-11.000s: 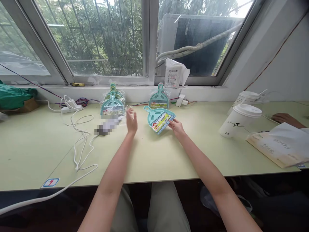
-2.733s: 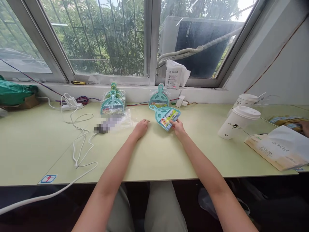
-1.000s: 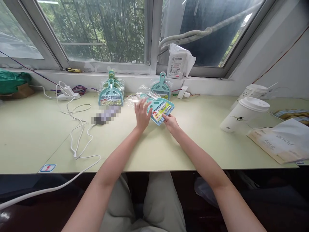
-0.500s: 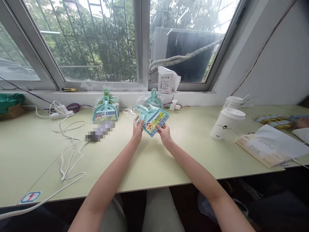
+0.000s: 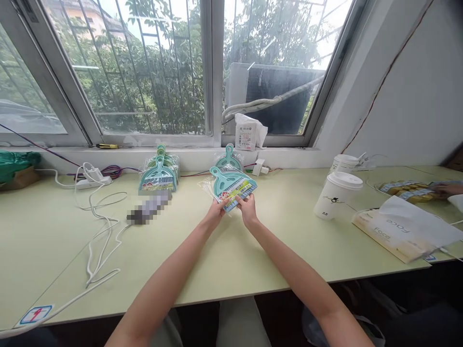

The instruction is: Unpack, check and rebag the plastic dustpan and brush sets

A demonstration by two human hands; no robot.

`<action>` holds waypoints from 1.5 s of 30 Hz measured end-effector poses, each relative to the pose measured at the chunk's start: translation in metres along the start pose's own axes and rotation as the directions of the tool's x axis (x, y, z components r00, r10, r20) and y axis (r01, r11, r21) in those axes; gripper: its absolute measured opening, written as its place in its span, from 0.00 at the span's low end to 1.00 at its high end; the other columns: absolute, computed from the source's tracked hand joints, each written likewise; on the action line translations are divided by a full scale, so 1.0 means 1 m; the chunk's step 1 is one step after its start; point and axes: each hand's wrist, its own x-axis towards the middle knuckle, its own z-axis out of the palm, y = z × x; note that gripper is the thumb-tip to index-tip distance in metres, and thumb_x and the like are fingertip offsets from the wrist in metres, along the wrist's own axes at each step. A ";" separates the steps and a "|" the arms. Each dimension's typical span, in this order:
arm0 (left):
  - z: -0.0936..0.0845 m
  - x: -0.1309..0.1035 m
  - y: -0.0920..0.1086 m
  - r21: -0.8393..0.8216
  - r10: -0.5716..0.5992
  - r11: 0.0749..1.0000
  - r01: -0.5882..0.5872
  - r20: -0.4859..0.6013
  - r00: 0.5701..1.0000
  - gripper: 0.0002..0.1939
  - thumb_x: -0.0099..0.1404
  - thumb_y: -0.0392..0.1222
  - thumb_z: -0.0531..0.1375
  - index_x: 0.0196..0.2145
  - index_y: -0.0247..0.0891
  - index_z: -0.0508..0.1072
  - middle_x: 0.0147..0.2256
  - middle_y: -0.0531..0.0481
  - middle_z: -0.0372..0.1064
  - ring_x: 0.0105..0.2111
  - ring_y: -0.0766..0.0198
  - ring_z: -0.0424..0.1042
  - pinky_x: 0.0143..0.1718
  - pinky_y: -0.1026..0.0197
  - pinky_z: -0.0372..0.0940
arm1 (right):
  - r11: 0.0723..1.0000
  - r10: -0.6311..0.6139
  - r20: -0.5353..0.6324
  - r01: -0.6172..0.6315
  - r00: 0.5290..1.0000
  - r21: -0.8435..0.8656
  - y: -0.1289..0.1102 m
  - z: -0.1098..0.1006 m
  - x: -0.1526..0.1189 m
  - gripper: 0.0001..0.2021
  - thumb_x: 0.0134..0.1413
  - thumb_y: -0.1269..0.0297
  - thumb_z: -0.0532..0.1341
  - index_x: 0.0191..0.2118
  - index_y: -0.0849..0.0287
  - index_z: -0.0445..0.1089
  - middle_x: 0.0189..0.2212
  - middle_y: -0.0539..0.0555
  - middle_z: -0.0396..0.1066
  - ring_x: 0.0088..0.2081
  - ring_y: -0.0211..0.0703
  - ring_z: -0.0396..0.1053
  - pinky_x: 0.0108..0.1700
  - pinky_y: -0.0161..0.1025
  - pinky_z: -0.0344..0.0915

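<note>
A small turquoise dustpan and brush set [image 5: 231, 183], wrapped in clear plastic with a printed label, is held tilted above the table. My left hand [image 5: 217, 211] grips its lower left corner. My right hand [image 5: 248, 207] pinches its lower right edge, with the thumb on the label. Just behind it, another packed dustpan set [image 5: 229, 156] leans by the window wall. Further left stands a row of similar packed dustpan sets [image 5: 158, 176], turquoise in front and greener behind.
White cables [image 5: 104, 226] and a power strip [image 5: 93, 180] lie on the left, near a blurred object [image 5: 150, 208]. To the right are lidded paper cups [image 5: 336, 195] and a tissue pack [image 5: 394, 231]. Another person's hand [image 5: 446, 189] touches yellow packaged items [image 5: 410, 191] at the far right.
My left hand has shifted from the set's left side to its lower left corner, and the set is turned more level. The camera view has tipped slightly upward.
</note>
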 end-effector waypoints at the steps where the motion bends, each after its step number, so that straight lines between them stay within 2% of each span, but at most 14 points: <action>1: 0.002 -0.001 -0.001 -0.016 -0.027 1.000 0.027 0.030 0.999 0.24 0.56 0.41 0.65 0.50 0.40 0.67 0.51 0.45 0.69 0.50 0.57 0.70 0.54 0.54 0.64 | 1.000 -0.005 -0.009 0.005 1.000 -0.005 -0.001 0.000 0.001 0.20 0.43 0.68 0.67 0.40 0.52 0.57 0.37 0.50 0.73 0.40 0.39 0.73 0.43 0.40 0.73; 4: 0.005 -0.002 0.000 -0.057 -0.021 0.998 0.024 0.067 0.998 0.22 0.59 0.46 0.63 0.50 0.41 0.68 0.53 0.45 0.68 0.52 0.56 0.69 0.55 0.51 0.64 | 1.000 -0.016 -0.018 0.016 1.000 0.007 -0.003 0.001 0.002 0.20 0.43 0.68 0.67 0.39 0.52 0.57 0.38 0.51 0.73 0.41 0.40 0.73 0.43 0.40 0.73; 8: 0.003 0.001 0.003 -0.081 0.067 0.994 -0.070 -0.032 0.997 0.17 0.60 0.47 0.61 0.45 0.37 0.72 0.49 0.44 0.71 0.52 0.54 0.68 0.56 0.52 0.61 | 0.999 0.006 -0.015 -0.006 1.000 0.035 -0.002 0.004 0.001 0.20 0.42 0.69 0.67 0.39 0.53 0.56 0.38 0.51 0.72 0.42 0.41 0.73 0.43 0.40 0.73; 12: 0.009 -0.002 -0.008 -0.086 -0.040 0.995 0.045 0.057 0.998 0.20 0.56 0.39 0.64 0.48 0.37 0.70 0.50 0.45 0.70 0.51 0.58 0.69 0.58 0.54 0.58 | 0.998 0.003 -0.037 -0.001 0.999 0.063 -0.006 -0.001 0.004 0.21 0.41 0.70 0.67 0.39 0.53 0.56 0.36 0.50 0.72 0.40 0.42 0.73 0.43 0.42 0.73; 16: 0.011 -0.002 -0.016 -0.040 -0.150 0.987 0.159 0.158 0.976 0.24 0.59 0.47 0.63 0.51 0.38 0.68 0.51 0.42 0.69 0.51 0.57 0.69 0.55 0.53 0.60 | 0.993 -0.004 -0.061 0.011 0.998 0.116 -0.008 -0.009 0.011 0.21 0.41 0.70 0.67 0.40 0.53 0.56 0.36 0.50 0.72 0.39 0.43 0.74 0.43 0.44 0.73; 21: -0.009 0.011 -0.003 0.011 -0.016 1.000 0.016 -0.013 1.000 0.24 0.56 0.49 0.64 0.48 0.37 0.69 0.47 0.43 0.71 0.48 0.56 0.70 0.50 0.56 0.64 | 0.994 0.024 -0.009 -0.023 1.000 0.109 0.003 -0.005 0.009 0.21 0.42 0.71 0.67 0.41 0.52 0.57 0.38 0.50 0.72 0.43 0.43 0.73 0.45 0.43 0.73; 25: -0.027 0.018 -0.001 0.121 -0.069 0.988 0.095 -0.203 0.977 0.23 0.52 0.38 0.65 0.46 0.34 0.68 0.38 0.45 0.74 0.35 0.60 0.74 0.38 0.59 0.69 | 0.995 0.100 0.120 -0.100 0.988 -0.001 0.004 -0.006 0.015 0.20 0.42 0.69 0.67 0.40 0.53 0.59 0.38 0.51 0.73 0.41 0.41 0.74 0.44 0.42 0.74; 27: -0.037 0.020 0.001 0.110 -0.072 0.988 0.108 -0.290 0.954 0.23 0.53 0.37 0.62 0.48 0.35 0.67 0.36 0.46 0.74 0.30 0.63 0.74 0.32 0.62 0.70 | 0.974 0.203 0.243 -0.170 0.949 -0.153 -0.003 -0.015 0.024 0.15 0.45 0.67 0.66 0.40 0.56 0.62 0.35 0.53 0.74 0.38 0.43 0.75 0.44 0.44 0.73; 29: -0.047 0.019 0.006 0.062 -0.068 0.994 0.091 -0.303 0.951 0.23 0.54 0.37 0.61 0.49 0.36 0.65 0.37 0.46 0.74 0.30 0.64 0.74 0.30 0.62 0.71 | 0.922 0.237 0.316 -0.110 0.919 -0.371 -0.013 -0.028 0.033 0.11 0.51 0.65 0.63 0.40 0.60 0.66 0.33 0.57 0.75 0.36 0.46 0.76 0.44 0.48 0.73; 32: -0.061 0.018 0.020 -0.018 -0.108 0.994 0.107 -0.269 0.957 0.25 0.57 0.38 0.57 0.53 0.35 0.62 0.41 0.42 0.74 0.33 0.60 0.76 0.30 0.60 0.72 | 0.701 -0.064 0.382 0.314 0.922 -0.640 -0.023 -0.046 0.040 0.15 0.53 0.70 0.58 0.48 0.56 0.67 0.45 0.60 0.72 0.47 0.51 0.72 0.48 0.52 0.70; 35: -0.070 0.017 0.029 -0.055 -0.149 0.989 0.139 -0.273 0.950 0.26 0.60 0.39 0.55 0.56 0.33 0.60 0.42 0.39 0.73 0.35 0.56 0.76 0.29 0.57 0.73 | 0.291 -0.322 0.549 0.632 0.771 -0.718 -0.021 -0.050 0.038 0.29 0.47 0.77 0.61 0.55 0.47 0.64 0.62 0.53 0.56 0.64 0.54 0.52 0.58 0.55 0.60; 37: -0.072 0.017 0.030 -0.053 -0.167 0.986 0.158 -0.263 0.950 0.27 0.60 0.37 0.54 0.57 0.33 0.59 0.43 0.39 0.73 0.36 0.55 0.76 0.29 0.57 0.73 | 0.140 -0.355 0.618 0.694 0.701 -0.706 -0.017 -0.047 0.036 0.28 0.48 0.76 0.62 0.55 0.47 0.66 0.64 0.50 0.53 0.66 0.52 0.45 0.61 0.54 0.55; 41: -0.074 0.017 0.025 -0.003 -0.248 0.968 0.251 -0.186 0.951 0.27 0.60 0.37 0.53 0.58 0.31 0.58 0.43 0.38 0.73 0.34 0.55 0.76 0.25 0.61 0.72 | 0.134 -0.394 0.567 0.656 0.723 -0.743 -0.010 -0.046 0.038 0.09 0.58 0.66 0.58 0.39 0.49 0.75 0.50 0.51 0.71 0.55 0.48 0.63 0.54 0.47 0.60; 45: -0.077 0.015 0.024 0.103 -0.344 0.932 0.347 -0.046 0.938 0.27 0.60 0.37 0.55 0.57 0.30 0.59 0.42 0.37 0.73 0.30 0.56 0.76 0.24 0.62 0.71 | 0.126 -0.412 0.488 0.579 0.769 -0.806 -0.007 -0.048 0.038 0.09 0.59 0.62 0.57 0.34 0.52 0.75 0.37 0.51 0.76 0.43 0.45 0.69 0.48 0.44 0.59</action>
